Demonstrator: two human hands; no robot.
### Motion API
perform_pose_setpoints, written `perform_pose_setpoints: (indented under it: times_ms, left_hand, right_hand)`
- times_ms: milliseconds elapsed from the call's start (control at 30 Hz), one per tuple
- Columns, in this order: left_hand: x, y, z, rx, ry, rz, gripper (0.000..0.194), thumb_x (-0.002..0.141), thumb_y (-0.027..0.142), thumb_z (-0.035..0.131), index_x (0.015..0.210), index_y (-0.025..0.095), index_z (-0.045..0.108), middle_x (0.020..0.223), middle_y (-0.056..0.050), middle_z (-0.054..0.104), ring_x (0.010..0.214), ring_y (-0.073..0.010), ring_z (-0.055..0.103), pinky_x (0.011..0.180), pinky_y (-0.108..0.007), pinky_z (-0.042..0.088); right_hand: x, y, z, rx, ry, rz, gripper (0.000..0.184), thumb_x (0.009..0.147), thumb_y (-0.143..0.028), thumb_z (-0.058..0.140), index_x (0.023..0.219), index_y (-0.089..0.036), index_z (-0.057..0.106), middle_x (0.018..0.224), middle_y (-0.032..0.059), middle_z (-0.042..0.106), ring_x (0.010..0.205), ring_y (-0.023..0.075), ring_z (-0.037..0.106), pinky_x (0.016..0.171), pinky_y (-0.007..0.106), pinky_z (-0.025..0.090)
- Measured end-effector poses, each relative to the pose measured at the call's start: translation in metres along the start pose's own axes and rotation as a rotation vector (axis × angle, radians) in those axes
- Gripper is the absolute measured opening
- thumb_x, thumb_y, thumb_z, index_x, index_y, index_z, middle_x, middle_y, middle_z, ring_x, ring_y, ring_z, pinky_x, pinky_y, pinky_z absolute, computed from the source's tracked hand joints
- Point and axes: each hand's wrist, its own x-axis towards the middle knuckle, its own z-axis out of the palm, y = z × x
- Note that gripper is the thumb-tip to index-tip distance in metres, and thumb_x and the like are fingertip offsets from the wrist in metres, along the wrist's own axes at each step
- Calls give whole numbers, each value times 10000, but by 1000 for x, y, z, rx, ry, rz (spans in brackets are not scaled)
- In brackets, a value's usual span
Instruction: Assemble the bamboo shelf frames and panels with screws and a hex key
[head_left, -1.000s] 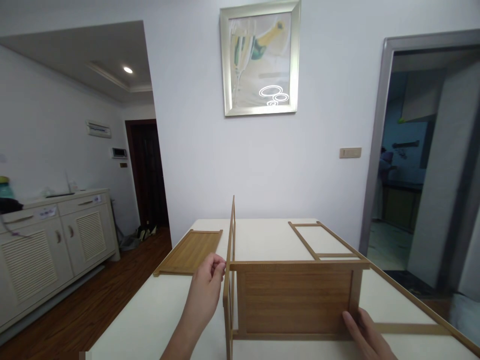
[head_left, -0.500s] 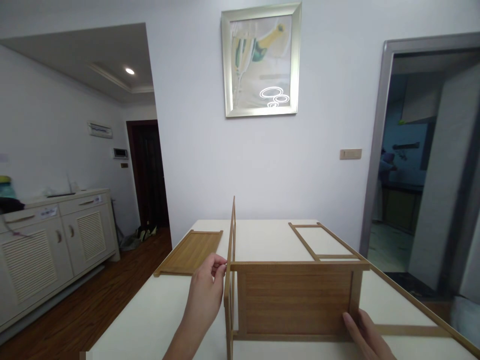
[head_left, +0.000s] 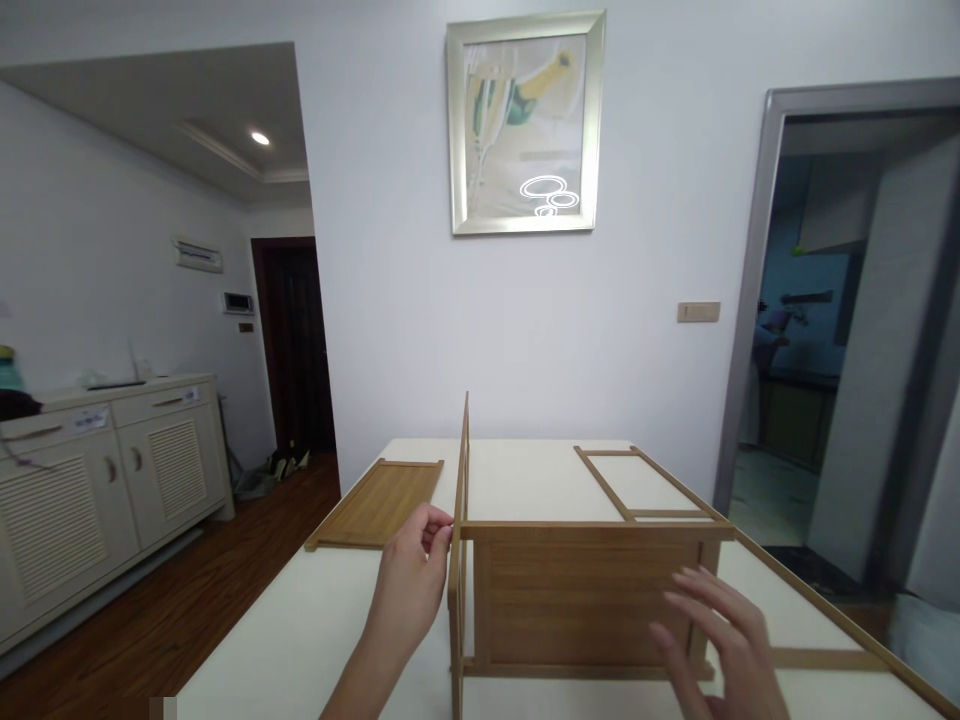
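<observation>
While the left hand [head_left: 411, 590] pinches the upright bamboo side frame [head_left: 459, 540] near its top edge, fingers closed on the thin rail, the right hand [head_left: 716, 635] hovers open in front of the bamboo back panel [head_left: 592, 595], fingers spread and touching nothing that I can make out. The panel stands on edge at the middle of the white table [head_left: 315, 640], meeting the side frame at a right angle at its 9 o'clock end.

To do this step well, I judge the left hand's pinch should hold the frame truly vertical, because the joint looks loose and the frame is tall and thin enough to tip. The open hand would best take the panel's free post at 3 o'clock, low down, so both pieces press together squarely.

At 10 o'clock from the panel a flat bamboo shelf board [head_left: 379, 500] lies close to the table's left edge. At 1 o'clock a second open frame [head_left: 645, 490] lies flat, its long rail running along the right edge toward 4 o'clock. Bare tabletop shows at 12 o'clock behind the panel and at 7 o'clock near the left forearm.
</observation>
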Motion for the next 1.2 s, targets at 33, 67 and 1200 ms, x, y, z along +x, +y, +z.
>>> perform_pose_setpoints:
  times_ms: [33,67,1200]
  left_hand:
    - [0,0,0,-4,3,-4,185,846,368,514,778,223,605,754,-32,661,743,-225,621,713,-323,451]
    - [0,0,0,-9,6,-9,185,844,369,517,781,222,609,754,-32,663,745,-225,622,713,-324,452]
    - [-2,5,-3,-111,-234,-125,387,920,506,419,670,216,479,578,29,529,556,-143,505,561,-259,359]
  right_hand:
    - [15,-16,5,48,-38,-89,346,859,-174,574,1190,-256,513,1116,107,598,1142,296,559,971,520,468]
    - [31,-32,11,102,-85,-173,357,861,-140,563,1194,-262,520,1083,88,623,1115,279,577,981,517,459]
    - [94,-101,93,252,-576,-120,355,878,-31,454,1167,-222,532,911,40,659,831,219,595,767,347,418]
